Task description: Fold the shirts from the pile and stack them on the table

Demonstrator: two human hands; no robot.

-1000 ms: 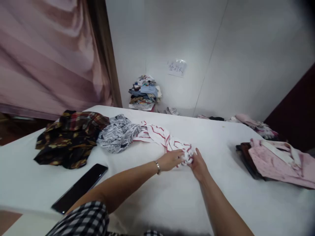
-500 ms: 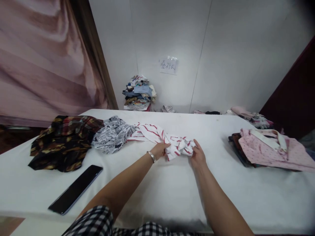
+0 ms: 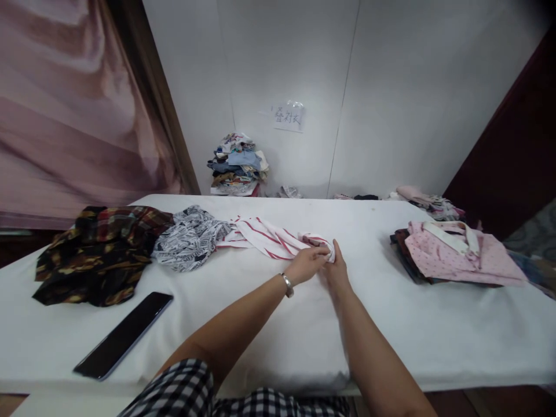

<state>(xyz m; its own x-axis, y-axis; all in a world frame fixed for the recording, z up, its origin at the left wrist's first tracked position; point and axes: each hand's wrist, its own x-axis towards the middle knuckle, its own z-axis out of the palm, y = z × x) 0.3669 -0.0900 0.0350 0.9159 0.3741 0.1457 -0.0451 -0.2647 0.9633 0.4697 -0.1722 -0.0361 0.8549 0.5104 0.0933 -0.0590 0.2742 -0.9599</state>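
Head view: your left hand (image 3: 306,263) and right hand (image 3: 333,267) are together, both pinching the near end of the red-striped white garment (image 3: 271,237) at mid-bench (image 3: 278,324). You seem to be gathering it; next, spread its edge flat.

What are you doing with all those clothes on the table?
A person stands at a white table. Both hands, the left hand and the right hand, grip one end of a red-and-white striped garment near the middle of the table. To the left lie a black-and-white printed garment, a dark plaid shirt and a black phone. To the right sits a stack topped by a pink garment.
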